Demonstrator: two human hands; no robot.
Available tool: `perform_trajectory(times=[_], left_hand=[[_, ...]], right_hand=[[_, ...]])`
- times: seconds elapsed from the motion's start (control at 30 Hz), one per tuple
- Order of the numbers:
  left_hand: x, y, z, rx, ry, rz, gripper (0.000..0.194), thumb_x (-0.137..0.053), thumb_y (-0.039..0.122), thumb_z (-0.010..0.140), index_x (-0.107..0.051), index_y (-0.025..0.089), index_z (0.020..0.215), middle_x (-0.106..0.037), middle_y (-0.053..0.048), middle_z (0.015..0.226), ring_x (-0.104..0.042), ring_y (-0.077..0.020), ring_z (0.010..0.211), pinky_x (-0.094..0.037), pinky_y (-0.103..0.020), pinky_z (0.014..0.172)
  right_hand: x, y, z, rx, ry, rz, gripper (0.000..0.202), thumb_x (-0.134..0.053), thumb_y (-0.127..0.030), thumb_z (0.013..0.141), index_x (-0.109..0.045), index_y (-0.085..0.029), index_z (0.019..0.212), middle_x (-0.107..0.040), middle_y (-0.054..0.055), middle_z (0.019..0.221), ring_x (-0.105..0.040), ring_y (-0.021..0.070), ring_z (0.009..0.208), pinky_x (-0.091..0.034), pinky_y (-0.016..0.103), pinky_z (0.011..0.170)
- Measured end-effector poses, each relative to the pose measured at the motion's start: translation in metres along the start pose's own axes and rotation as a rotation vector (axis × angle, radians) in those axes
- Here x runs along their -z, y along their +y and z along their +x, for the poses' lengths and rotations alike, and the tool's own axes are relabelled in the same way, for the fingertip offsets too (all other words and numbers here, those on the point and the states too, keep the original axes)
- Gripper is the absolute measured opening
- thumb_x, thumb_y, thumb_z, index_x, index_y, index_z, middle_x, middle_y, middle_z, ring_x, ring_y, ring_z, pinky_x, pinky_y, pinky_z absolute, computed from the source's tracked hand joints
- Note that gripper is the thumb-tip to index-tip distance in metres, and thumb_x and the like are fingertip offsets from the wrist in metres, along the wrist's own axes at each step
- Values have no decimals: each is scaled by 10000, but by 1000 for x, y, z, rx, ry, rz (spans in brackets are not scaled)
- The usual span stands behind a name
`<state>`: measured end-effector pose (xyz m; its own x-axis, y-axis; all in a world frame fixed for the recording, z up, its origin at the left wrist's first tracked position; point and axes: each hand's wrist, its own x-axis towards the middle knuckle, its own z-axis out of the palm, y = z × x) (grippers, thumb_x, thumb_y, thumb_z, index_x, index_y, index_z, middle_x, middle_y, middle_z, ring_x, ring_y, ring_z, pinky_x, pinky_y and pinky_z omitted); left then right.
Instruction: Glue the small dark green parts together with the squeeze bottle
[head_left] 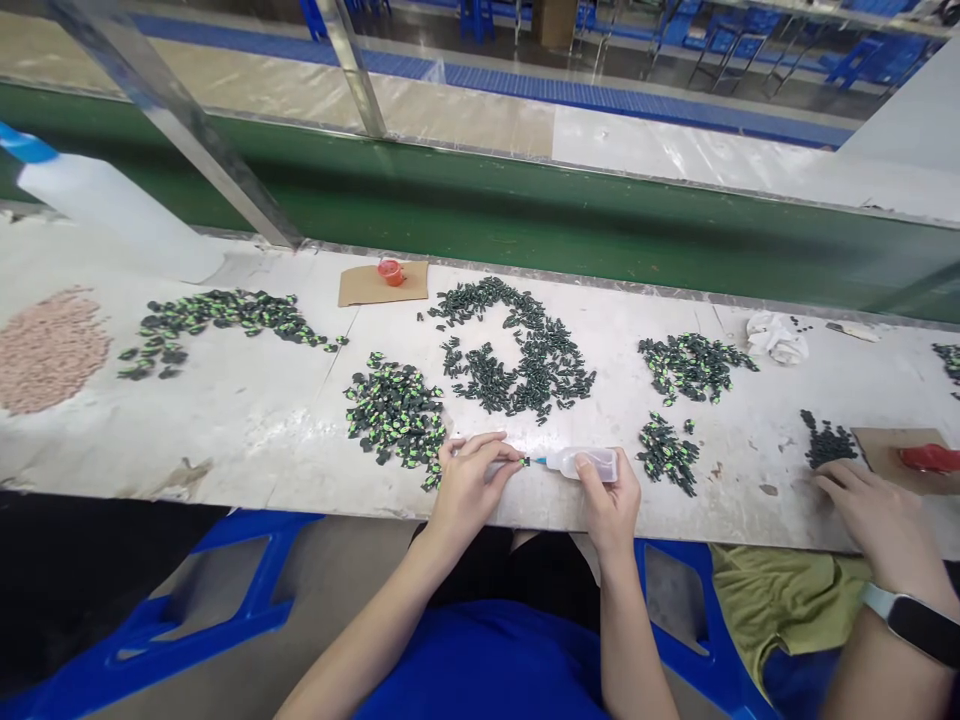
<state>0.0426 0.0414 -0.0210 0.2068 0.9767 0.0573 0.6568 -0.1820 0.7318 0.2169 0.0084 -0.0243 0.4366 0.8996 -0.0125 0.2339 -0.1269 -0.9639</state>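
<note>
Between its thumb and fingertips, my left hand [474,474] pinches a small black-and-green part [525,462]. My right hand [611,500] grips a translucent squeeze bottle [564,461], lying nearly level with its blue needle tip [539,461] pointing left at the part. Tip and part look to be touching or almost so. Just behind my left hand is a heap of black-and-green parts [394,410]. Farther back lies a ring-like spread of small dark pieces [551,365]. A smaller group of black-and-green parts [667,452] sits right of my right hand.
A co-worker's hand [874,505] rests by dark pieces [829,440] at the right. Cardboard [349,290] carries a small red cup [391,271]. Farther left are a pinkish heap [52,350] and a large white bottle [112,205]. A metal post [180,120] rises behind the table.
</note>
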Motion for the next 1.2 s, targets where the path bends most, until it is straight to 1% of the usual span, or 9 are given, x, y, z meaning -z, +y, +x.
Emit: perform_trajectory(times=[0.3,0.47,0.87,0.97,1.1,1.13,1.2], left_hand=[[0,1,1,18,3,-12,107,-662,157,797,-631,258,781,-755,36,877,-636,-223,1068,-256,-425,954],[1,3,1,21,14,-7,129,-665,136,792,-633,258,769,-754,43,871,-640,-218,1060,-249,-423,953],[0,4,0,53,5,-13,107,-666,151,794,-635,250,769,-754,33,873,-628,-221,1080,-230,-417,982],[1,5,1,62,-23,-13,104,-658,154,796,-639,255,780,-753,29,890,-620,-224,1093,-231,-428,989],[6,6,4,70,-90,-27,99,-658,161,783,-642,258,789,-751,18,919,-602,-241,1120,-223,-465,1006],[9,5,5,68,-105,-33,93,-660,168,778,-645,260,787,-750,16,933,-596,-248,1127,-220,-475,1010],[16,4,9,63,-104,-30,78,-655,190,778,-654,267,787,-747,14,955,-582,-260,1145,-209,-498,1019]], right_hand=[[0,0,1,-4,-39,-4,297,-624,-439,766,-476,-200,666,-499,-44,572,-448,117,533,-355,229,499],[0,-1,2,-8,-47,1,307,-629,-437,759,-463,-203,650,-465,-53,559,-428,113,530,-345,229,501],[-1,-5,0,-7,3,25,299,-630,-419,749,-458,-201,638,-460,-60,553,-420,106,518,-332,233,499],[0,-2,0,-12,44,120,288,-655,-407,728,-474,-197,654,-472,-58,574,-434,106,528,-345,230,502],[6,2,2,-15,138,328,244,-642,-402,746,-530,-186,760,-541,-35,669,-495,113,560,-401,241,529],[8,3,3,-9,165,354,242,-647,-396,745,-536,-186,790,-558,-31,691,-520,119,580,-426,251,554],[9,2,7,12,220,359,277,-701,-371,705,-526,-194,829,-594,-26,725,-581,137,643,-477,281,637]])
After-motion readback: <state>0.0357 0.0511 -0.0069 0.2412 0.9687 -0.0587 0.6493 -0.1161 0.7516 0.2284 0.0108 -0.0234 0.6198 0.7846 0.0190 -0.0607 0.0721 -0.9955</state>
